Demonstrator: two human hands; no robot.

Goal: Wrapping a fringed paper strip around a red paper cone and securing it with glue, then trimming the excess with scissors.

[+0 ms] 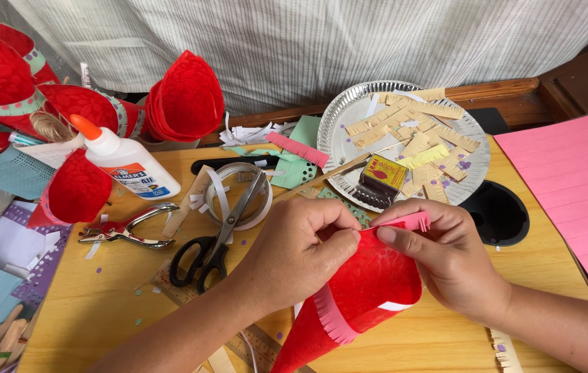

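Observation:
A red paper cone [359, 297] lies tilted between my hands, its point toward the lower left and its wide mouth up. A pink fringed paper strip [408, 221] runs along the rim and down the cone's left side. My left hand [294, 252] pinches the rim at its left end. My right hand [449, 259] presses the pink strip onto the rim with the thumb while the fingers cup the cone's right side.
Black-handled scissors [214, 242], a roll of tape [239, 193], a hole punch [125, 231] and a white glue bottle [125, 162] lie to the left. A silver paper plate [335, 121] holds fringed strips and a small box. Finished red cones [183, 100] stand behind; pink sheet [577, 179] at right.

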